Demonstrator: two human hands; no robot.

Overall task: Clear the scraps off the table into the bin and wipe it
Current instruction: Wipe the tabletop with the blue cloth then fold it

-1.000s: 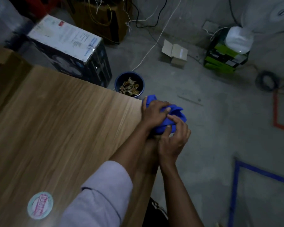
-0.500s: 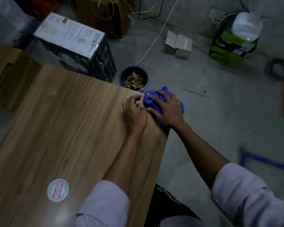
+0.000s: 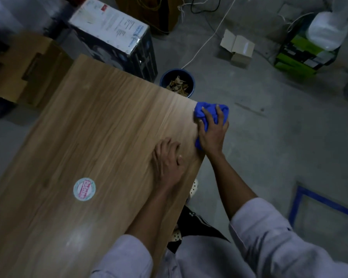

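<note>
The right hand (image 3: pixel 213 131) presses a crumpled blue cloth (image 3: pixel 211 111) onto the far right corner of the wood-grain rectangular table (image 3: pixel 100 137), fingers spread and curled over the bunched fabric. The left hand (image 3: pixel 167 161) lies flat on the table just beside the cloth, fingers loosely together, gripping nothing. A round dark blue bin (image 3: pixel 177 82) of brown scraps (image 3: pixel 178 85) stands on the floor just beyond that corner. A round red-and-white sticker (image 3: pixel 84 189) sits on the table nearer the person.

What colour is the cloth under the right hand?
Bright blue cloth, plain, no pattern; head view.
</note>
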